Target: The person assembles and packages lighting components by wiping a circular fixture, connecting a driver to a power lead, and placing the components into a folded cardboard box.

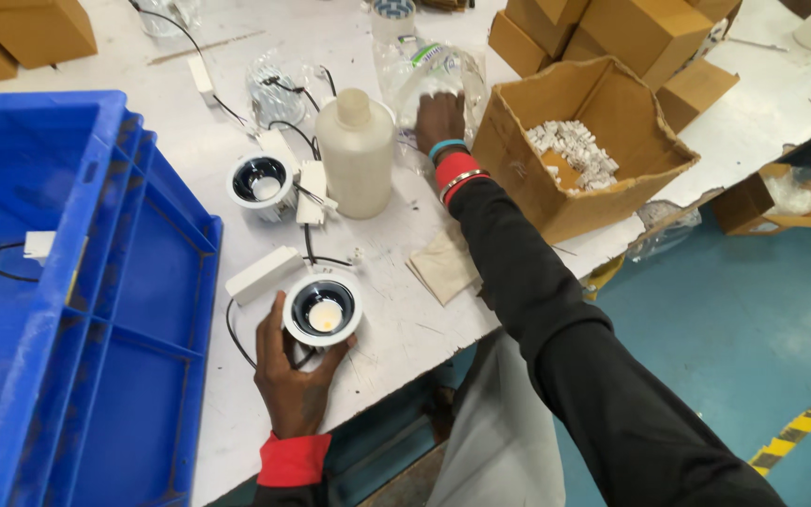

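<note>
Left hand (291,376): curled around the near side of a round white downlight (323,310), fingers up its left edge and thumb at its lower right, gripping it where it sits on the desk.
Held downlight: lens up, dark inner cone with a pale disc in the middle; it stands near the front edge of the desk, just right of the blue crate.
Driver box (265,274): a small white block touching the upper left of the held downlight, with a black wire looping down past the left hand.
Right hand (439,117): stretched far across the desk, palm down, fingers spread flat on a clear plastic bag (429,70); it presses rather than grips.
Right wrist: a teal band, a red cuff and thin bangles above a black sleeve.
Plastic bag: crumpled, lying between the white bottle and the open cardboard box.
White bottle (356,150): upright and capped, just left of the right hand.
Second downlight (261,180): lens up, left of the bottle, well apart from the held one, with white parts and black wires beside it.
Cardboard box (527,178): open, right of the right hand, holding small white pieces.
Folded paper (443,266): beige, under the right forearm, near the desk edge.
Blue crate (96,310): large, at the left, holding a white block with a black wire.
Desk (396,310): white and scuffed.
</note>
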